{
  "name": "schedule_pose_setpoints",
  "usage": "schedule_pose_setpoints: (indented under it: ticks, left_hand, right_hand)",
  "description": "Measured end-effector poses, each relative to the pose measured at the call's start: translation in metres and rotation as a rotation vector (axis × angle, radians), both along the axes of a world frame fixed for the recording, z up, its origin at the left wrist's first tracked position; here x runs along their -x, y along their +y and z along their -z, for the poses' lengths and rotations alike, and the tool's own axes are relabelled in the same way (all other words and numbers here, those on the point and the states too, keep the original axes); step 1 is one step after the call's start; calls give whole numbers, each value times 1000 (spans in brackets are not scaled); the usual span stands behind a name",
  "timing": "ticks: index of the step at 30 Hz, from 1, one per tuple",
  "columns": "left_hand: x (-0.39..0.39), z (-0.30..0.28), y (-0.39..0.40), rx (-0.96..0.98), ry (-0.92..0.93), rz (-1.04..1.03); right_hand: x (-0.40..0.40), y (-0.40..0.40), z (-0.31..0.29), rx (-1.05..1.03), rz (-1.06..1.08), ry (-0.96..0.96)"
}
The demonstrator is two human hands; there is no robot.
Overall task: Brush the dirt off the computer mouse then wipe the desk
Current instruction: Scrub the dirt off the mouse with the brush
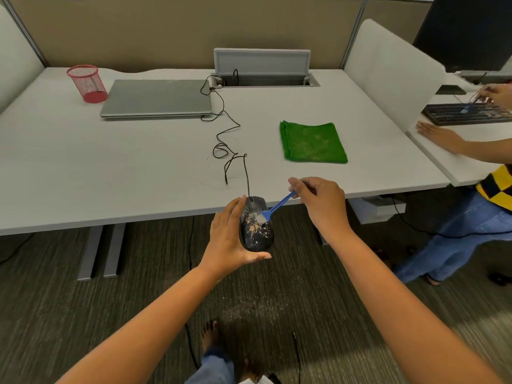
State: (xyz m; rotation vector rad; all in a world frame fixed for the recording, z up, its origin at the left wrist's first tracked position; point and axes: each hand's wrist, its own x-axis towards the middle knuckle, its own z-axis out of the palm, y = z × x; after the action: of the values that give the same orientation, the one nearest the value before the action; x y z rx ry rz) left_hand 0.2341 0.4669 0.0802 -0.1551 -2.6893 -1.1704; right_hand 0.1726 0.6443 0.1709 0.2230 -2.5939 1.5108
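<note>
My left hand (pixel 231 236) grips a black wired computer mouse (pixel 257 235) just off the desk's front edge, over the floor. Tan crumbs of dirt speckle the mouse's top. My right hand (pixel 318 203) pinches the handle of a small blue brush (pixel 277 207), whose white bristles touch the mouse near its wheel. The mouse cable (pixel 230 139) loops back across the white desk (pixel 110 162). A folded green cloth (pixel 313 142) lies flat on the desk to the right, apart from both hands.
A closed grey laptop (pixel 156 99) and a red mesh pen cup (pixel 87 84) stand at the back left. A cable hatch (pixel 263 76) is open at the back. Another person (pixel 471 151) works at the neighbouring desk on the right. Crumbs lie on the carpet (pixel 249 303).
</note>
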Motion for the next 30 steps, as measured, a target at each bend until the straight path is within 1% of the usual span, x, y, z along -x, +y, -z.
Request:
schedule_pose_setpoints:
  ticks: [2,7,13,17,22,25,30]
  left_hand:
    - [0,0,0,4,-10,9]
    - [-1,0,1,25,-9,35]
    - [-1,1,-3,17,1,-2]
    - [-2,3,-8,32,-6,-20]
    - [-6,2,-8,31,-19,-14]
    - [-6,2,-9,36,-19,-14]
    - [-7,1,-13,36,-7,-16]
  right_hand:
    - [-2,0,0,11,2,6]
    - [-4,-7,-3,124,18,-1]
    - [-7,-12,2,24,-31,24]
    - [-7,-10,2,22,-19,27]
    - [-9,-16,-3,84,-23,16]
    - [-10,-19,-1,40,-54,22]
    - [-7,-13,1,-20,-2,75]
